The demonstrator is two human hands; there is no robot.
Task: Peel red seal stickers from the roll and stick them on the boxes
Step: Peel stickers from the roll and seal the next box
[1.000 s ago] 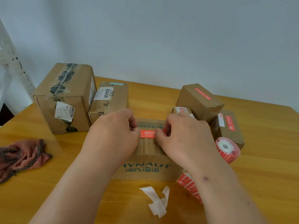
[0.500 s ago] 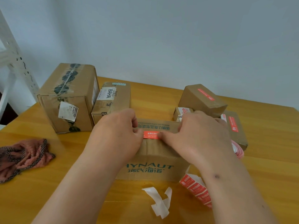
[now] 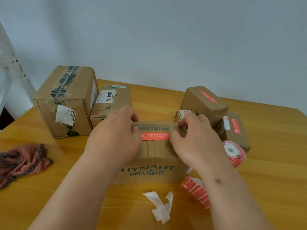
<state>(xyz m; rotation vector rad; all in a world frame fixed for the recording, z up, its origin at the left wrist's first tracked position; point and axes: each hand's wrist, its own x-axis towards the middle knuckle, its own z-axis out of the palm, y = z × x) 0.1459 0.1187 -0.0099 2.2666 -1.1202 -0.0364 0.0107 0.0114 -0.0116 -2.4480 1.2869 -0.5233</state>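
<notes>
head view: red seal sticker (image 3: 154, 136) lies flat across top seam of hynaut box (image 3: 150, 171), table centre. left hand (image 3: 116, 136) and right hand (image 3: 192, 140) press its ends, fingers curled down on sticker and box top; exact finger contact hidden.

risk: uneven pressing traps crease or leaves end lifted; box could slide.

readable: "hynaut" plus chinese characters on box front; "baha" on label of box behind (image 3: 110, 103). sticker roll (image 3: 233, 152) right, loose strip (image 3: 197, 192) near.
</notes>
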